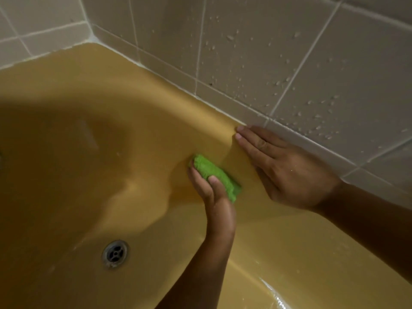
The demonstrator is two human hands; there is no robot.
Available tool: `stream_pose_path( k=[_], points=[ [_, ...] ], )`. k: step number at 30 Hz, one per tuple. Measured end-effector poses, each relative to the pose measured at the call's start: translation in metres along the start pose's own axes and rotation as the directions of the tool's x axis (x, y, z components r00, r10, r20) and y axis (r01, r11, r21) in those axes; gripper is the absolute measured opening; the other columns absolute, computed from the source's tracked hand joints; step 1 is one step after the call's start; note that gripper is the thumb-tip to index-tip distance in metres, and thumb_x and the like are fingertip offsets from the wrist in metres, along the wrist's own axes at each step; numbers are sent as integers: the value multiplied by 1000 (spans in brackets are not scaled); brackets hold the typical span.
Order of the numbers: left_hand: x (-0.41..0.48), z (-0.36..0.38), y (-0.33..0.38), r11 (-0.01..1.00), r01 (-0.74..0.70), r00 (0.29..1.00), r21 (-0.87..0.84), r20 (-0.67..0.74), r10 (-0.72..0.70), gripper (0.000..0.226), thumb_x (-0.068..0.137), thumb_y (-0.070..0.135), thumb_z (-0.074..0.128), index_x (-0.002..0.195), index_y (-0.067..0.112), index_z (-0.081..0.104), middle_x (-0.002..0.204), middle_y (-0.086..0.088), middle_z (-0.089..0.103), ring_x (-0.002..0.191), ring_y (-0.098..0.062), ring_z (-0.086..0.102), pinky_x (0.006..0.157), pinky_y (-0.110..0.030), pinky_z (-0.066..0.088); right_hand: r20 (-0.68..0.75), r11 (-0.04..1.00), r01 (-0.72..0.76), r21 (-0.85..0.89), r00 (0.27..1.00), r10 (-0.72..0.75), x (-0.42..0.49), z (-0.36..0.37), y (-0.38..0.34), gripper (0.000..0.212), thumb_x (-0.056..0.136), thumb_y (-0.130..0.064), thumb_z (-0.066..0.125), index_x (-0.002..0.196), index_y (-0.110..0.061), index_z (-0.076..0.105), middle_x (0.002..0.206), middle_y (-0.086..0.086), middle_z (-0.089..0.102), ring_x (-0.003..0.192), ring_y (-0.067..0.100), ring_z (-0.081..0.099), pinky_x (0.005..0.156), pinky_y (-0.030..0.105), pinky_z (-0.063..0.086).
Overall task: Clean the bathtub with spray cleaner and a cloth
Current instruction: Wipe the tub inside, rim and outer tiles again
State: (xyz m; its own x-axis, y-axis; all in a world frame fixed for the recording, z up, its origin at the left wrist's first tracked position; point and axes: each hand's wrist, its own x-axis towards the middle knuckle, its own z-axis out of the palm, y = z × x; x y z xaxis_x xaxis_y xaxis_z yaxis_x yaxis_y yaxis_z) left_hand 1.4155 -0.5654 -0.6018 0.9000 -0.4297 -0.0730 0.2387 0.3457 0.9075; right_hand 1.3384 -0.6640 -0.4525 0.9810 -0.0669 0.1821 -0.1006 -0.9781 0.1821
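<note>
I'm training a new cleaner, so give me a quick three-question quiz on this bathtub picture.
1. True or false: the left hand grips the green cloth.
2. Where does the right hand rest? A) on the green cloth B) flat on the bathtub rim C) round a spray bottle
3. Fill in: the round metal ____ sits in the tub floor.
Key: 1 true; 2 B; 3 drain.

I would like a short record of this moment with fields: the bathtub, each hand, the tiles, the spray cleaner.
bathtub: yellow; drain in its floor
left hand: grips green cloth against the bathtub's inner side
right hand: flat, fingers straight, resting on the rim
wall tiles: pale, with water drops
spray cleaner: not in view
</note>
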Motion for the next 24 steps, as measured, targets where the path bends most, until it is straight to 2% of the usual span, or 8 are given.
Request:
stream_pose_path(
  k=[3,6,9,12,15,18,20,24],
  points=[
    [-7,-23,-37,991,102,995,88,-22,-101,57,94,65,44,145,68,17,169,2,19,150,-17,36,124,-50,32,-6,1000,0,-6,1000,0,0,1,1,69,96,-4,59,159,2,31,166,19,32,155,33,28,128,39,23],
    [-9,-48,-72,953,250,968,172,-61,-243,69,98,55,40,159,45,8,166,-7,23,145,-25,39,120,-43,35,-1,1000,-1,-18,1000,1,0,1,1,68,97,-5,58,159,1,30,166,17,31,156,32,26,129,37,19],
    [-11,-65,-104,913,353,934,203,-137,-331,66,106,38,38,164,30,9,165,-13,21,144,-32,38,121,-51,34,-20,1000,2,-16,1000,-3,0,4,1,66,98,-5,56,159,1,31,166,17,32,155,32,28,129,37,20],
    [-7,-65,-123,919,377,901,110,-275,-337,72,94,42,43,162,29,22,164,-13,26,144,-35,39,120,-57,35,-28,1000,9,-21,1000,-9,0,3,2,67,96,-4,56,158,2,33,165,19,34,154,34,30,128,40,24],
    [-13,-33,-84,901,429,852,-61,-306,-426,50,111,32,39,158,40,27,157,-5,42,135,-28,51,118,-55,39,-22,999,33,-8,999,-33,-1,4,3,69,91,-1,54,157,3,35,164,20,34,153,36,31,127,41,24],
    [-32,8,-28,926,363,897,-104,-231,-377,47,113,35,36,157,46,25,157,4,42,134,-20,52,118,-46,40,-14,999,30,-12,999,-30,-18,-1,5,71,88,-4,51,157,3,36,164,20,35,152,35,32,128,34,19],
    [-43,34,7,947,296,936,-128,-160,-314,48,111,41,38,156,52,25,160,11,36,138,-14,48,118,-41,39,-15,1000,13,-13,1000,-13,-38,-5,7,70,90,-4,53,157,1,36,164,17,35,153,33,33,127,35,23],
    [-54,69,51,997,28,999,-76,-39,-31,42,100,54,44,138,70,34,166,17,27,148,-7,37,121,-45,36,-22,999,-20,44,1000,21,-68,-11,12,71,88,3,56,157,0,37,164,16,37,153,33,33,125,43,31]
  ],
)
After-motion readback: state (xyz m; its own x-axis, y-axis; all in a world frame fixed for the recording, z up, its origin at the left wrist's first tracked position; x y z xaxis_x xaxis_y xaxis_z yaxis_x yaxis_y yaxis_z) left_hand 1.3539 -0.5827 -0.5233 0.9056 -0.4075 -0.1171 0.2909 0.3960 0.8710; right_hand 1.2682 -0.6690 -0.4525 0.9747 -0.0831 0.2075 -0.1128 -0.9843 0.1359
